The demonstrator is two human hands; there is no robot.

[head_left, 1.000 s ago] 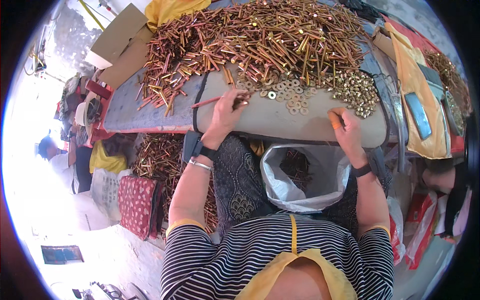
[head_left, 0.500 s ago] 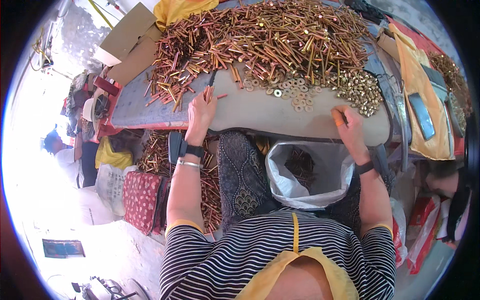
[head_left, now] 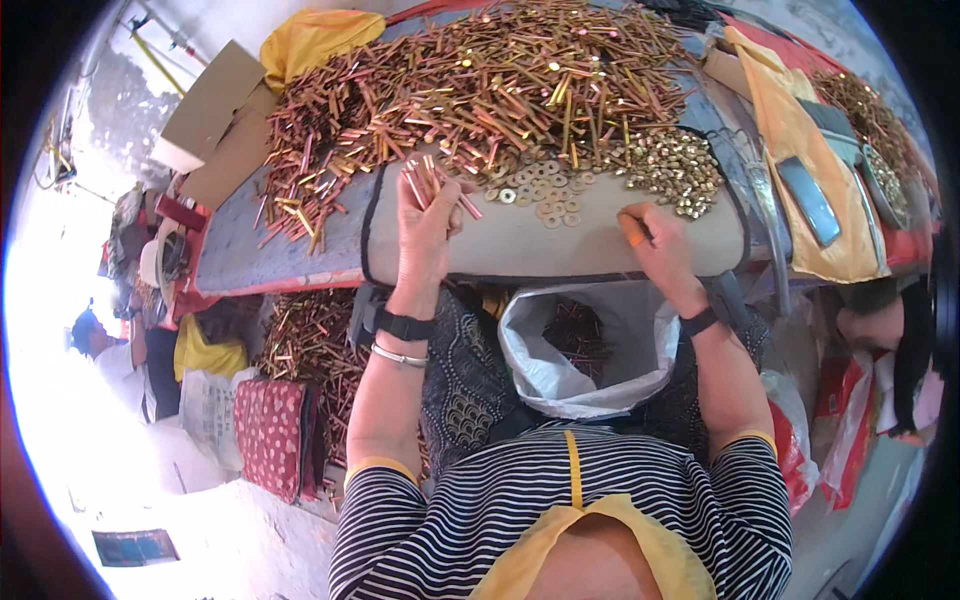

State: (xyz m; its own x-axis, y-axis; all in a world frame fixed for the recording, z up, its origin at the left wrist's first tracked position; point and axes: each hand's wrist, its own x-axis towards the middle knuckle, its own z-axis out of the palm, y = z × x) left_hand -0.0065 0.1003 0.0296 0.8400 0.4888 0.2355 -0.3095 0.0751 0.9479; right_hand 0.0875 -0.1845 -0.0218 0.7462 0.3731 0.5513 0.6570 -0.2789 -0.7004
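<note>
My left hand (head_left: 424, 225) is closed around a small bunch of copper-coloured bolts (head_left: 424, 178), held above the left part of the grey mat (head_left: 490, 245). My right hand (head_left: 658, 245) hovers over the mat's right side, fingers curled, with an orange wrap on one finger. Whether anything sits between those fingertips is hidden. Flat round washers (head_left: 545, 188) lie loose on the mat between my hands. Beyond my right hand is a heap of small brass-coloured nuts (head_left: 668, 165). Behind them spreads a large pile of copper and gold bolts (head_left: 470, 80).
An open white sack (head_left: 530, 365) stands between my legs below the table edge, bolts inside. Cardboard (head_left: 215, 110) and a yellow cloth (head_left: 318, 45) are at the far left. A phone (head_left: 808, 200) rests on orange cloth at right. More bolts (head_left: 310, 335) lie below left.
My left hand has turned and moved slightly right relative to the mat, and its bunch of bolts now shows above the fingers. My right hand stays curled near the same spot. The whole view has shifted.
</note>
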